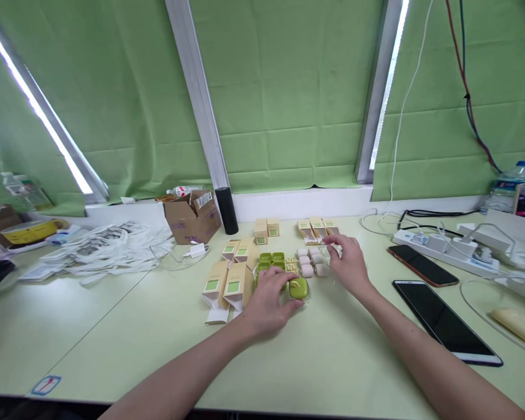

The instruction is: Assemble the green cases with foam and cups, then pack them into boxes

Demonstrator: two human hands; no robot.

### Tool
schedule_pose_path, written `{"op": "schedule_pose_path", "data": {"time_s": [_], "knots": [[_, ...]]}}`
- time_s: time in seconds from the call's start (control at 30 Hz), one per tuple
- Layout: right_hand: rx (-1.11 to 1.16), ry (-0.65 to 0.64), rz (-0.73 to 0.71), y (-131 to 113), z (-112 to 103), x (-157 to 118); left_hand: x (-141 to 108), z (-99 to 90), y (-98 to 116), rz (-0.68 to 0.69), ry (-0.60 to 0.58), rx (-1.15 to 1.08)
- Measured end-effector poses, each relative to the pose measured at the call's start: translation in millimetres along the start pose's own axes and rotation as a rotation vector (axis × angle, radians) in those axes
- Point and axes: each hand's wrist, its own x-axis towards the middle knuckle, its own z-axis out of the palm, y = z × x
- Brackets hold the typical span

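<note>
My left hand (266, 303) has its thumb and fingers closed around a small rounded green case (298, 288), which shows a pale curved mark and a clear film edge. My right hand (349, 263) is bent in a pinch at the right of several pale pink rounded cases (307, 270); whatever lies between its fingertips is too small to make out. Small yellow pieces (291, 267) sit between the pink cases and several green open-topped cases (278, 256), partly covered by my left hand. Cream cartons with green labels (239, 284) stand left of that hand.
More small cartons (261, 231) stand farther back, near a brown cardboard box (191, 219) and a black cylinder (226, 211). White cables (114, 248) are heaped at left. At right lie a tablet (441, 318), a phone (422, 264) and a power strip (446, 252).
</note>
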Motion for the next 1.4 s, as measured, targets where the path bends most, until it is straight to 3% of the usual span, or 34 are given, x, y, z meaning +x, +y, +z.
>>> {"op": "schedule_pose_path", "data": {"time_s": [0.23, 0.47, 0.7, 0.87, 1.1, 1.2, 1.33, 1.4], "knots": [[-0.545, -0.518, -0.096, 5, 14, 34, 0, 0.2, 7, 0.061, -0.113, 0.19], [-0.623, -0.673, -0.048, 5, 42, 68, 2, -1.6, 11, 0.027, -0.178, 0.249], [-0.686, -0.763, -0.002, 8, 60, 79, 5, -0.1, 13, 0.04, -0.21, 0.273], [-0.689, -0.727, -0.054, 9, 61, 78, 6, -0.9, 16, 0.03, -0.232, 0.298], [-0.652, -0.535, -0.242, 0, 51, 65, 4, -0.7, 17, 0.028, -0.207, 0.289], [-0.63, -0.447, -0.322, -8, 41, 52, 6, -2.0, 11, 0.046, -0.113, 0.195], [-0.599, -0.329, -0.422, -26, 21, 26, 14, -5.9, -3, 0.014, 0.099, 0.007], [-0.558, -0.189, -0.56, -35, 12, 11, 20, -9.8, -6, -0.041, 0.177, -0.115]]}}
